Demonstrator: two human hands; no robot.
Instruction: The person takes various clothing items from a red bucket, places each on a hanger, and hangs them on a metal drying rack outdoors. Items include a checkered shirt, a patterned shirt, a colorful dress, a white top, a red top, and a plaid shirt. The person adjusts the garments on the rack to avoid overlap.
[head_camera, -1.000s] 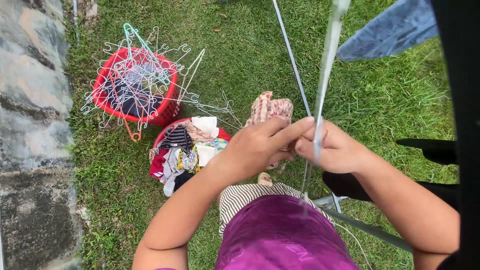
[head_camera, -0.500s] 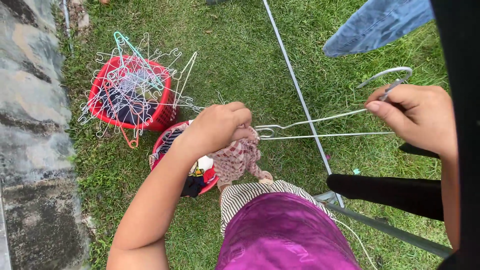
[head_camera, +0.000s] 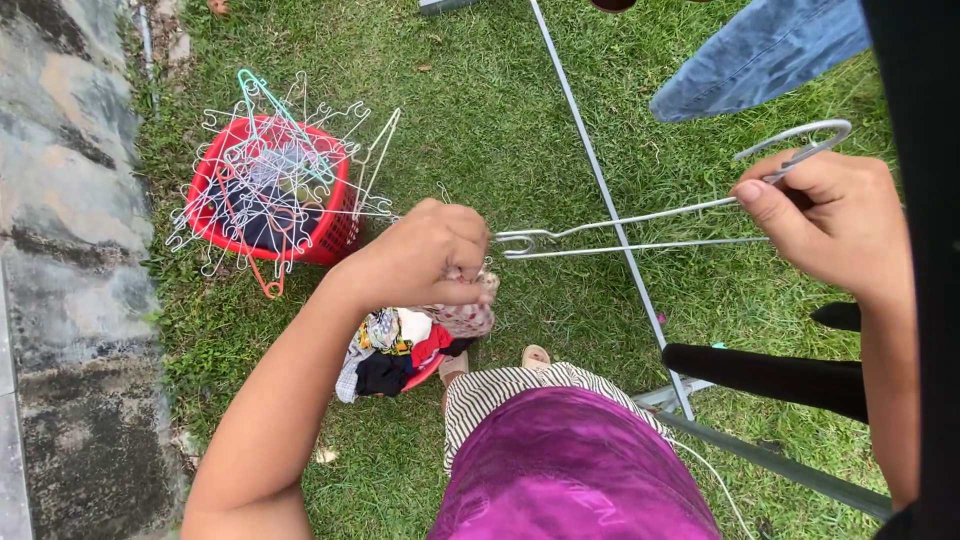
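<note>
While the right hand (head_camera: 825, 215) pinches the wire hanger (head_camera: 650, 215) by its hook at the right of the frame, the left hand (head_camera: 425, 255) squeezes a patterned cloth (head_camera: 465, 315) at its other end in the middle

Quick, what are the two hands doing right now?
Left hand: closed, gripping a small patterned cloth at one end of the wire hanger.
Right hand: closed, pinching the hanger near its hook.
</note>
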